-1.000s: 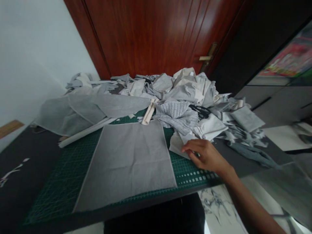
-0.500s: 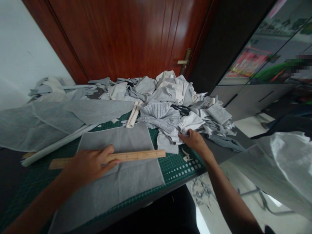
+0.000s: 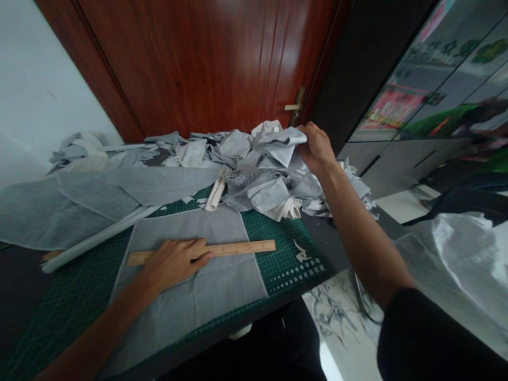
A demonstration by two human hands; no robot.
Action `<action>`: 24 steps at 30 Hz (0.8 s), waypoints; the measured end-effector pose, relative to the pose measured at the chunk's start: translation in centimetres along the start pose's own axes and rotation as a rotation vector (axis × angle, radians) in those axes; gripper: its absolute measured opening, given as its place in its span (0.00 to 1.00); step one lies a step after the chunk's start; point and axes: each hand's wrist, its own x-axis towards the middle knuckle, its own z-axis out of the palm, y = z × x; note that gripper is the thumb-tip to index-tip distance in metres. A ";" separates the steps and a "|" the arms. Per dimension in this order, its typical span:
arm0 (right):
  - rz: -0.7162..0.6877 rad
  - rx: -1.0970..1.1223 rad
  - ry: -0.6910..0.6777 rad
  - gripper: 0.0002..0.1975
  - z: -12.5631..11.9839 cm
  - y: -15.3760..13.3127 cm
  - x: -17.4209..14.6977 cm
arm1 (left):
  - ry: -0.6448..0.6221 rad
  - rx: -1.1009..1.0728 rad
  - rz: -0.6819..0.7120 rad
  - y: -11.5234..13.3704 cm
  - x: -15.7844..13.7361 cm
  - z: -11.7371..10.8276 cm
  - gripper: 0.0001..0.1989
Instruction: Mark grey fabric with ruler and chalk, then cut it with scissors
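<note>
My left hand [image 3: 177,260] is closed over a wooden ruler [image 3: 242,247], its thumb along the near edge. The ruler lies across a grey fabric piece [image 3: 222,280] with a pale edge, spread on a green cutting mat [image 3: 291,238]. Up at the scrap pile, my right hand [image 3: 317,148] pinches the corner of a light grey fabric scrap [image 3: 283,140] and holds it raised; its fingertips are partly hidden. Below that hand lies a heap of grey and white fabric scraps [image 3: 234,145].
A rolled cream cloth [image 3: 216,191] lies behind the spread piece. Long grey fabric [image 3: 91,196] and a pale roll [image 3: 99,238] lie at left. A wooden door [image 3: 206,63] stands behind. At right is a translucent plastic bag [image 3: 456,270]; scraps [image 3: 329,309] litter the floor.
My right hand has moved up and away from the mat's right side to the pile, lifting fabric. My left hand has shifted right with the ruler. The scissors seen before are now covered.
</note>
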 end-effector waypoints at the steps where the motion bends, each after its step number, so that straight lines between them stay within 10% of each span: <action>1: -0.061 0.015 0.009 0.28 0.4 0.1 1.4 | 0.011 -0.004 0.000 0.0 0.0 0.0 0.17; 9: -0.219 -0.710 -0.125 0.21 0.8 2.5 1.6 | 0.172 -0.077 0.086 -0.5 -0.7 1.1 0.12; 15: -0.273 -1.012 -0.531 0.52 2.6 4.3 -8.3 | 0.328 -0.162 0.092 -1.5 -0.5 1.1 0.10; 20: -0.223 -1.239 -0.866 0.70 4.6 7.2 -12.1 | 0.483 -0.049 -0.289 -9.2 0.5 -0.6 0.27; 24: -0.256 -1.355 -0.923 0.44 4.9 8.2 -10.6 | 0.433 -0.069 -0.580 -16.5 0.8 -2.0 0.35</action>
